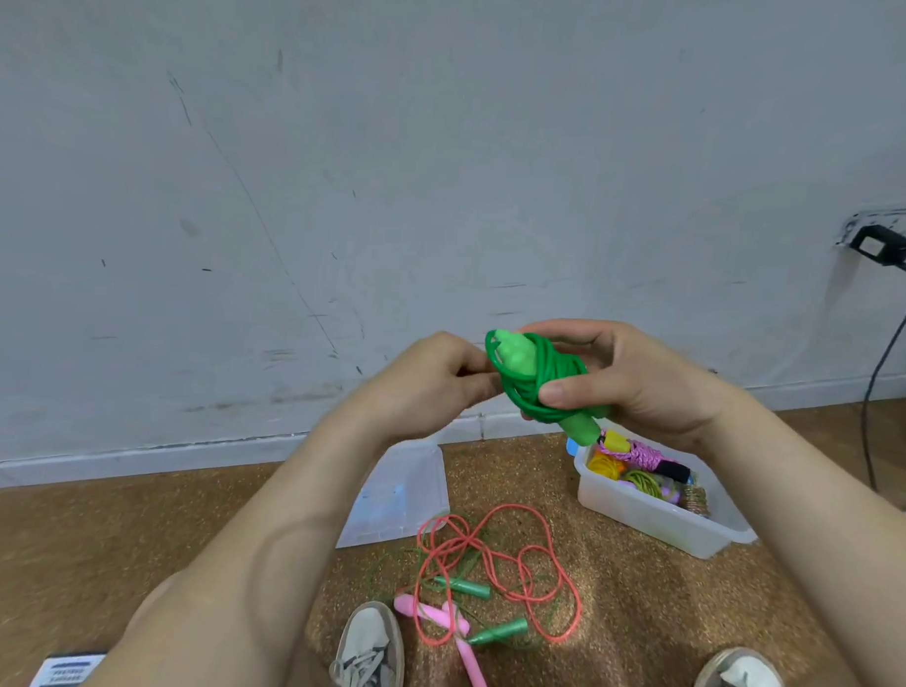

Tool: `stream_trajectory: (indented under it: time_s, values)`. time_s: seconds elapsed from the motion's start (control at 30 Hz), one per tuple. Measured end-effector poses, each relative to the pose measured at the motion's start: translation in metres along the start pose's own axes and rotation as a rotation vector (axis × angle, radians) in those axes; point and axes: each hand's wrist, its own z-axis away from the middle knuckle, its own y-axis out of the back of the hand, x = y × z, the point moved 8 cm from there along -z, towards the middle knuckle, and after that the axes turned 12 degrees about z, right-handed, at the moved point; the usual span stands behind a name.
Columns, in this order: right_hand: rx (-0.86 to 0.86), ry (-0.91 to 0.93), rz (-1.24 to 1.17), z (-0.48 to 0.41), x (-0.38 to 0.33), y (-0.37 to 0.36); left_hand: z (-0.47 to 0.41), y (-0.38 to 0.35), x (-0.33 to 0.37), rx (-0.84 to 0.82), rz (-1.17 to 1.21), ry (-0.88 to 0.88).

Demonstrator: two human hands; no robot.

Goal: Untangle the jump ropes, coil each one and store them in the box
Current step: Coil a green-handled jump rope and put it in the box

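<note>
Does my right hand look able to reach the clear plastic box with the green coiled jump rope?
Probably yes: the right hand holds the green coiled jump rope close above the open clear plastic box, with nothing between them, though the left hand pinches it too.

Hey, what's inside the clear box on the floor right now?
The box holds a yellow-orange coil, a pink braided rope and an olive-green coil. What lies beneath them is covered; the held green rope hides the far-left corner.
</note>
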Motion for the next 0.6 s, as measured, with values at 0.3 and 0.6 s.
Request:
stream_trajectory:
  time_s: [0.3, 0.6]
  values:
    - [0.282, -0.101, 0.178, 0.002, 0.001, 0.018, 0.008, 0.006, 0.034, 0.15, -0.636, -0.272]
    - [0.42, -0.092, 0.258, 0.002, 0.001, 0.026, 0.015, 0.026, 0.026, 0.392, 0.327, -0.177]
